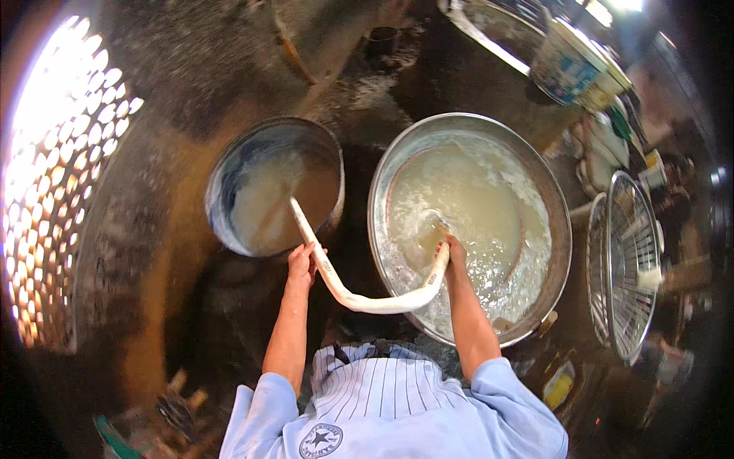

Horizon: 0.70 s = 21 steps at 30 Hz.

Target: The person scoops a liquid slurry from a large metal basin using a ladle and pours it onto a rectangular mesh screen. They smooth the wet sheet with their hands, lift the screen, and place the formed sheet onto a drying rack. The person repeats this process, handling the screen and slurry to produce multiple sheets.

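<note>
A white hose sags in a loop between two vessels. The left hand closes around it just beside the smaller pot of cloudy liquid, where one end dips in. The right hand grips the other end inside the wide metal basin, right of that pot.

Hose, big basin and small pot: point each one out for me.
Hose [367, 303]: head view, middle of the sagging white bend.
Big basin [552, 200]: head view, right metal rim.
Small pot [229, 157]: head view, bare inner left wall.
</note>
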Each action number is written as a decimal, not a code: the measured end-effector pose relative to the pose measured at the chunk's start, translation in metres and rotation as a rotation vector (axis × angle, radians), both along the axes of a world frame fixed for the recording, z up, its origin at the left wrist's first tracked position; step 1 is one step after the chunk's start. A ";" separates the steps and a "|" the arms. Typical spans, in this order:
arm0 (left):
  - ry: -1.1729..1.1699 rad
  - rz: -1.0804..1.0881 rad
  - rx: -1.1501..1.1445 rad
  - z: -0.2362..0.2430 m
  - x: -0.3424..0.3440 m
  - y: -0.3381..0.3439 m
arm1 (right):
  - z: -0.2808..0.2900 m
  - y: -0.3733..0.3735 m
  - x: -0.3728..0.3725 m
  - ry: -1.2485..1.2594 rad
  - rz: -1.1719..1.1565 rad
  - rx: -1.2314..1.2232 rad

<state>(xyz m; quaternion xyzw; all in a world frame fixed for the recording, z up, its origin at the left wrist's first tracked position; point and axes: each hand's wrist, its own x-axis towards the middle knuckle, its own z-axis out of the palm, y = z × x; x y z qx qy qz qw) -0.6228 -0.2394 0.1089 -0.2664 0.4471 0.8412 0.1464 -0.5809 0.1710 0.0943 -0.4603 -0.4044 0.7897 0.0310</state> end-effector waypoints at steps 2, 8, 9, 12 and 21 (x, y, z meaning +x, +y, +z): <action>-0.104 -0.057 0.025 -0.006 -0.025 0.003 | 0.012 -0.012 -0.027 -0.031 -0.121 0.053; -0.045 -0.062 0.209 -0.011 -0.058 0.003 | -0.015 -0.027 -0.078 0.060 -0.310 0.095; -0.058 -0.024 0.218 0.000 -0.062 0.005 | -0.017 -0.034 -0.085 0.023 -0.332 0.108; -0.069 -0.054 0.216 0.016 -0.062 -0.008 | -0.019 -0.053 -0.103 -0.035 -0.346 0.134; 0.016 -0.196 -0.036 0.037 0.031 -0.044 | -0.043 -0.048 -0.125 -0.004 -0.351 0.126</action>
